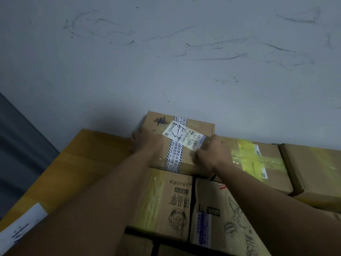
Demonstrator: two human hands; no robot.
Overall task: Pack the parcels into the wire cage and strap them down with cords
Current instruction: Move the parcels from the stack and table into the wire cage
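The left grip (146, 142) curls round the taped parcel's (188, 158) left edge. The right grip (214, 154), blurred, lies by its label (177, 133); its hold cannot be told.

right hand (214, 154) blurred, front boxes (221, 224) cut off

Both bare forearms reach forward from lower frame, converging. Left hand (147, 141): palm down, fingers curled over the left edge of the parcel (195, 126). Right hand (214, 154): knuckles up, fingers bent, tips on the parcel's top near its right edge; motion-blurred, thumb hidden, grip unconfirmed. Hands well apart.
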